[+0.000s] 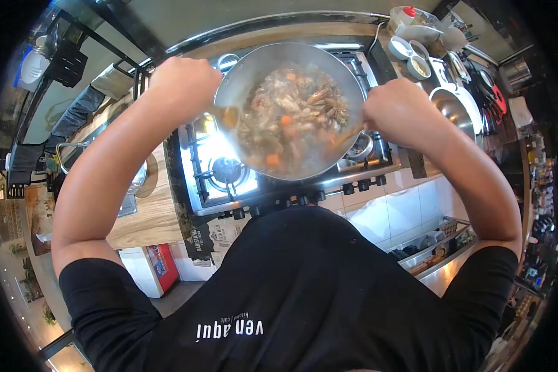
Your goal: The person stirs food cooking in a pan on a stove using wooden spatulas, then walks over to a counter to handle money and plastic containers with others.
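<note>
Clenching blurred brown utensils (230, 116), left grip (186, 85) and right grip (400, 113) flank wide pot (299, 54) of steaming stew (301, 102), orange chunks (285, 120).

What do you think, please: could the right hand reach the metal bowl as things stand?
Probably yes: the metal bowl lies close by the right hand and nothing visible blocks the way, though that hand, closed beside the pot, must first come away.

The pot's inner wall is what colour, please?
The inner wall is grey, best in the head view.
</note>
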`<state>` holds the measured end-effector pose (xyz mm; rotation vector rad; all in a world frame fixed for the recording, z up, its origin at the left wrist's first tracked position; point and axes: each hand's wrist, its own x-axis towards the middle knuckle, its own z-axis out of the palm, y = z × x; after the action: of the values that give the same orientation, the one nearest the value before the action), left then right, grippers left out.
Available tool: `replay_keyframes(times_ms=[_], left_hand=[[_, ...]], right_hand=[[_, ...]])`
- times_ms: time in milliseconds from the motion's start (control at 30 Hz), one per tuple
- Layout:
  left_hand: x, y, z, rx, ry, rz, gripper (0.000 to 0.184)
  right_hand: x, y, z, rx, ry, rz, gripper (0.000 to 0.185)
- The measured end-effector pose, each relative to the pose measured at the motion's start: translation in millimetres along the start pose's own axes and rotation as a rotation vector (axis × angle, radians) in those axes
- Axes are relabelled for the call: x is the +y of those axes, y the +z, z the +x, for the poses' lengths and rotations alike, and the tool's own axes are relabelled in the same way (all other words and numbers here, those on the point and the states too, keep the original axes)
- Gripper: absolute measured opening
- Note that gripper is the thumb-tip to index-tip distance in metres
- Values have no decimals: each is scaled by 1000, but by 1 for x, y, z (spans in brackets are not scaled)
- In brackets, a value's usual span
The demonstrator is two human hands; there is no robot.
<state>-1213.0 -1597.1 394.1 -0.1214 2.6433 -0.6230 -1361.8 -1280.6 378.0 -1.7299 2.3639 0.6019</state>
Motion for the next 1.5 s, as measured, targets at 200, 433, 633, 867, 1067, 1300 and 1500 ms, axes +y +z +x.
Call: replay_keyframes(times_ms=[200,433,633,867,1067,1300,1500], left_hand=[[55,60,45,-137,142,-200,21],[38,43,32,-164,67,-582,21],[12,-9,35,158,-46,-355,20],[28,70,130,199,38,-53,16],[43,83,130,205,166,-283,20],[7,69,66,314,292,-275,27],[-27,32,19,218,133,-77,23]], right_hand=[[-45,43,50,-37,-141,38,12],[-25,49,33,5,-39,123,10],[5,-12,-15,53,211,28,8],[-9,28,29,-153,154,-77,16],[-9,75,59,43,126,-59,17],[9,66,31,268,37,-182,10],[30,14,-9,266,-70,-178,6]])
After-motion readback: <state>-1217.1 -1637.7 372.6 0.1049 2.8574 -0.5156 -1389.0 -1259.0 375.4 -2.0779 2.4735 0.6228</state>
